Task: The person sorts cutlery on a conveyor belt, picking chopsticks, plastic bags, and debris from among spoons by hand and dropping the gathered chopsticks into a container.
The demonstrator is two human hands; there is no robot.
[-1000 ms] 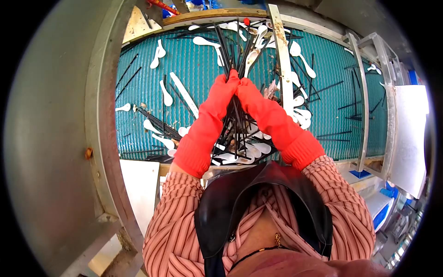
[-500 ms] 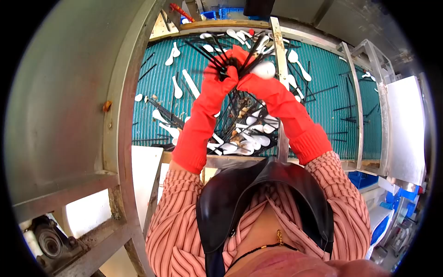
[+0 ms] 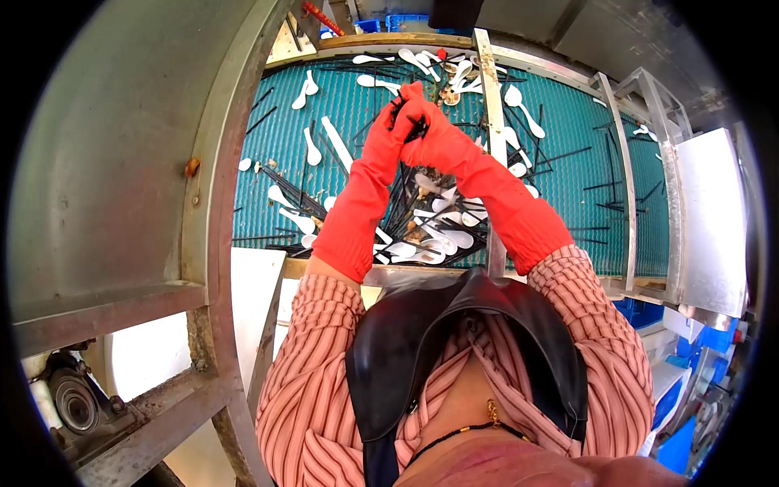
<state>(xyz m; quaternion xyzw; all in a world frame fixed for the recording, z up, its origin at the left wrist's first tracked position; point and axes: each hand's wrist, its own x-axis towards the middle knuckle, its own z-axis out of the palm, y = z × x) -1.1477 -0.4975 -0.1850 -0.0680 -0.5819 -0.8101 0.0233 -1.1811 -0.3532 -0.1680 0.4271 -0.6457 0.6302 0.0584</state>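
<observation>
Both my hands wear red rubber gloves and meet over the green ribbed belt (image 3: 272,138). Dark ends of a bundle of black chopsticks (image 3: 414,127) show between them. My left hand (image 3: 388,130) is closed round the bundle from the left. Against it from the right, my right hand (image 3: 426,122) is also closed on the bundle. Below the gloves lies a pile of black chopsticks and white spoons (image 3: 434,243) mixed with food scraps. More white spoons (image 3: 312,148) are scattered on the belt, and a long white strip (image 3: 336,144) lies left of my hands.
A pale bar (image 3: 491,97) crosses the belt right of my hands, and a metal bar (image 3: 621,162) crosses farther right. A metal frame post (image 3: 223,162) stands at the left. Loose chopsticks and a spoon (image 3: 526,111) lie between the bars.
The chopsticks that fanned upward from my hands are now mostly hidden between the gloves. My hands have come closer together and turned round the bundle. The view has shifted, showing more machinery at lower left.
</observation>
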